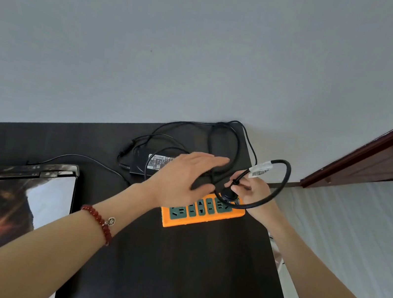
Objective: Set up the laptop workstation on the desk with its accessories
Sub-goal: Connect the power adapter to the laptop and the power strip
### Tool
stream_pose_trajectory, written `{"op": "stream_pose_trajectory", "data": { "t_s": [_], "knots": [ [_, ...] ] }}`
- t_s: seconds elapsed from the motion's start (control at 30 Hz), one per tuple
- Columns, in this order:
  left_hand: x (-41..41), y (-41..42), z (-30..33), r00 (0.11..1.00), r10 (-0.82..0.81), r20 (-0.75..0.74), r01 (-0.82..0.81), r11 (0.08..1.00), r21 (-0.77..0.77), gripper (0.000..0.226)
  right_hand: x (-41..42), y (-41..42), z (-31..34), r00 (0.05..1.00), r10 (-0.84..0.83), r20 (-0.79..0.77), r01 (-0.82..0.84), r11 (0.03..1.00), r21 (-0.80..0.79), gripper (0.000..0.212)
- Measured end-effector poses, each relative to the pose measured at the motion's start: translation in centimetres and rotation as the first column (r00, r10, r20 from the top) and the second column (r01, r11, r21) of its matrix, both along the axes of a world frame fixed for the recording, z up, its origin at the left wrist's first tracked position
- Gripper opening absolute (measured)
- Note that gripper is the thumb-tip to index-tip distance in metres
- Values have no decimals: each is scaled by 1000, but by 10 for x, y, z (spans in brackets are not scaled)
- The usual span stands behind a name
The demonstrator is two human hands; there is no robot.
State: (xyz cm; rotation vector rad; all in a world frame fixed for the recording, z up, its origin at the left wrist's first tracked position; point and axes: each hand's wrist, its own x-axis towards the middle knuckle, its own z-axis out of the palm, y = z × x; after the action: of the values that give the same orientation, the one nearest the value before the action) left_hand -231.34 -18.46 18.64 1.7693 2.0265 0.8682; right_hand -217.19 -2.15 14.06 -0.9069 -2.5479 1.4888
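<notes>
Plug (228, 196) pinched by right hand (251, 193) fingers over orange power strip (202, 211); left hand (185, 175) fingers spread open.

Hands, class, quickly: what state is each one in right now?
Left hand: open, flat, hovering over the orange power strip, holding nothing.
Right hand: closed on the black plug.

Near half of the dark desk (182, 276) in front of me is wide open, easy to move across. Far corner's a mess though: the power adapter (151, 164) and its looped black cables (225, 138) crowd right against the wall (207, 46). The orange power strip (201, 212) blocks the middle right, and the laptop (10, 195) walls off the left.
</notes>
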Motion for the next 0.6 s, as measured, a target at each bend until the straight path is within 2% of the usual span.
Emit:
{"op": "stream_pose_trajectory", "data": {
  "t_s": [0.13, 0.27, 0.33, 0.43, 0.47, 0.53, 0.6],
  "knots": [
    [13, 1, 0, 994, -109, -5, 109, 994, -4, 54, -1, 1, -2, 999, -37, -8, 37, 999, -18, 15],
    [25, -1, -1, 988, -150, -30, 150, 989, -1, 25, 1, 1, -2, 998, -55, -30, 53, 997, -57, 13],
    [22, 0, 1, 999, -40, 17, 39, 999, 38, 22, 2, 0, -2, 998, -50, -23, 49, 997, -57, 13],
    [7, 7, 8, 946, 278, 168, -297, 949, 102, 20, 5, -1, 0, 999, -36, -11, 35, 997, -63, 14],
    [0, 10, 10, 908, 395, 142, -411, 905, 110, 21, 5, -1, 1, 1000, -22, -6, 22, 998, -61, 16],
    [-15, 17, 9, 814, 576, -72, -560, 812, 162, 24, 7, -1, 4, 1000, 19, 11, -18, 999, -50, 18],
    [-28, 21, 7, 730, 649, -214, -631, 760, 153, 27, 8, -2, 5, 998, 61, 22, -60, 998, -29, 18]
  ]
}}
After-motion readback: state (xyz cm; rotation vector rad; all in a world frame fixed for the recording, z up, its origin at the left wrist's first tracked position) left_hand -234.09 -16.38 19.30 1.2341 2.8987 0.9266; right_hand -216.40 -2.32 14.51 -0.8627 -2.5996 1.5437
